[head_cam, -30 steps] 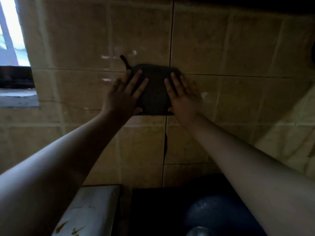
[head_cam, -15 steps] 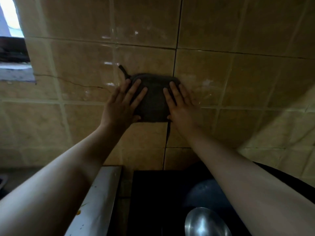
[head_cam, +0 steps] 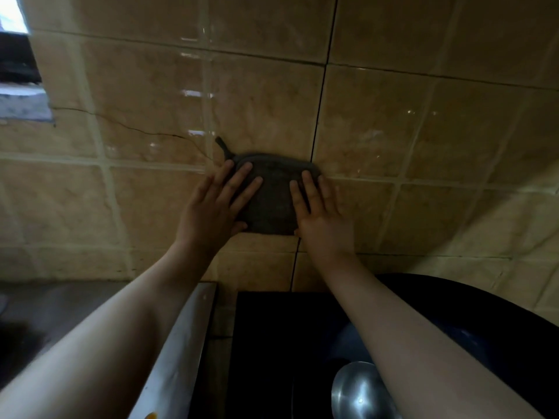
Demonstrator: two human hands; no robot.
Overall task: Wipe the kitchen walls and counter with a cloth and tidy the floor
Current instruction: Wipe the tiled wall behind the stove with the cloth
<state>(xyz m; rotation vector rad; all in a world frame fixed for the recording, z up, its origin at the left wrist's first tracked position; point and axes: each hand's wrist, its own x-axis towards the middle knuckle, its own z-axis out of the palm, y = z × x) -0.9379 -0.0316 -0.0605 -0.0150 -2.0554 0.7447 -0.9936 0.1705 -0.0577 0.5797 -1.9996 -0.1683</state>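
Both hands lie flat on a dark cloth [head_cam: 273, 196], pinning it against the tiled wall [head_cam: 393, 122]. The left hand [head_cam: 211, 207] has its fingers straight and slightly spread, reaching over the cloth's left edge, with the thumb tucked at the lower left corner. The right hand [head_cam: 322, 217] mirrors it on the right edge, fingers straight and close together. Neither hand curls round the cloth; they press it with palms and fingers.

The cloth is a folded pad, roughly rectangular with rounded corners, of a matte, coarse-looking weave. A short loop [head_cam: 222, 146] sticks up from its top left corner. It sits across a grout line and a dark vertical seam between tiles.

The tiles are glossy, beige and mottled, with pale grout. A thin crack [head_cam: 127, 127] runs through the tile to the left of the cloth.

Below, against the wall, stand a white, stained slab [head_cam: 184, 343] and a black surface [head_cam: 272, 343], perhaps a stove, though the dim light hides it. A dark wok [head_cam: 499, 337] sits on the right, with a shiny steel ladle bowl [head_cam: 357, 391] inside it.
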